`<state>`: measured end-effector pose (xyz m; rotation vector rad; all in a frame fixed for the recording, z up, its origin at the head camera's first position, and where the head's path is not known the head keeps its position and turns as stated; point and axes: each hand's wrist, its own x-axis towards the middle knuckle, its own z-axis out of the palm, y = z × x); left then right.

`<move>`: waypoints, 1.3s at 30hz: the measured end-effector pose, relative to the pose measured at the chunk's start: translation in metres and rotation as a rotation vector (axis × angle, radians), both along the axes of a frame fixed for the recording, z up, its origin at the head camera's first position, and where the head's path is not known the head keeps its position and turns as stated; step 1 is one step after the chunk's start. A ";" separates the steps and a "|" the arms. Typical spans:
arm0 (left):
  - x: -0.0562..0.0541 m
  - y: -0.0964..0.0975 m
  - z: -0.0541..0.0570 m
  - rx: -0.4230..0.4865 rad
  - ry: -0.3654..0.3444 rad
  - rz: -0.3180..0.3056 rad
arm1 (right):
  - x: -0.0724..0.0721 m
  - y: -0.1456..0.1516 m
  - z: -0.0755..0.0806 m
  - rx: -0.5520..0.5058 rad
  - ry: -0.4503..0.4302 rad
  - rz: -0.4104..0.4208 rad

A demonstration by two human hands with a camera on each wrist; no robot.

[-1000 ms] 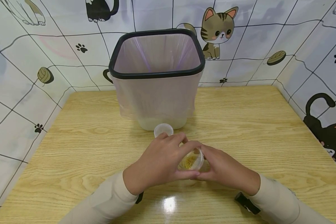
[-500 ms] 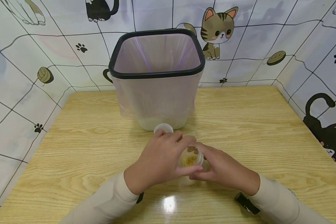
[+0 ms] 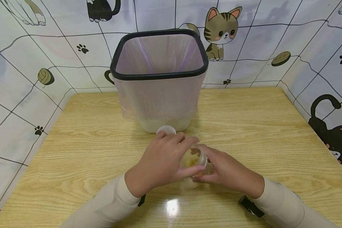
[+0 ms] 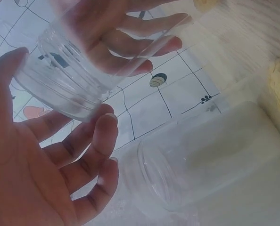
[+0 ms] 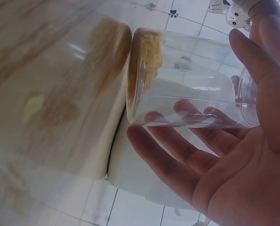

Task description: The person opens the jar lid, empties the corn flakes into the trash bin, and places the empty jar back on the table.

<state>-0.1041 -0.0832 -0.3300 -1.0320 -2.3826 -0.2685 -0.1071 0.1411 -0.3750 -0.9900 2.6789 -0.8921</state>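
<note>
A clear jar with a threaded neck stands on the table between both hands, and yellow pieces lie at its bottom. My left hand grips the jar around its neck, with thumb and fingertips at the rim. Around the jar's other side, my right hand holds it between thumb and curved fingers. Just beyond the left knuckles shows a white round top, mostly hidden by that hand. In the left wrist view a second clear container appears near the left fingers.
A bin with a black rim and a translucent liner stands at the back of the wooden table. Wall sheets printed with cats and yarn balls enclose the back and sides.
The left fingers have opened slightly at the far rim, and the left thumb has shifted over the near rim. The jar's threaded neck shows more now. The right hand has hardly moved.
</note>
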 end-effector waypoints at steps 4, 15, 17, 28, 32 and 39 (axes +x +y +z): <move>0.000 0.000 0.003 0.007 -0.010 0.008 | 0.000 0.001 0.000 0.005 0.008 -0.001; 0.001 -0.002 0.009 0.095 -0.086 0.000 | -0.006 0.005 -0.002 -0.116 -0.147 0.008; 0.001 -0.004 0.011 0.104 -0.124 0.006 | -0.009 0.007 -0.003 -0.131 -0.166 0.018; -0.002 -0.038 0.024 0.164 -0.191 0.086 | -0.015 0.009 -0.004 -0.065 -0.185 0.000; 0.001 -0.052 0.023 0.210 -0.214 0.113 | -0.015 0.008 -0.004 -0.065 -0.203 -0.003; 0.006 -0.071 0.010 0.267 -0.311 0.183 | -0.016 0.010 -0.004 -0.049 -0.224 -0.024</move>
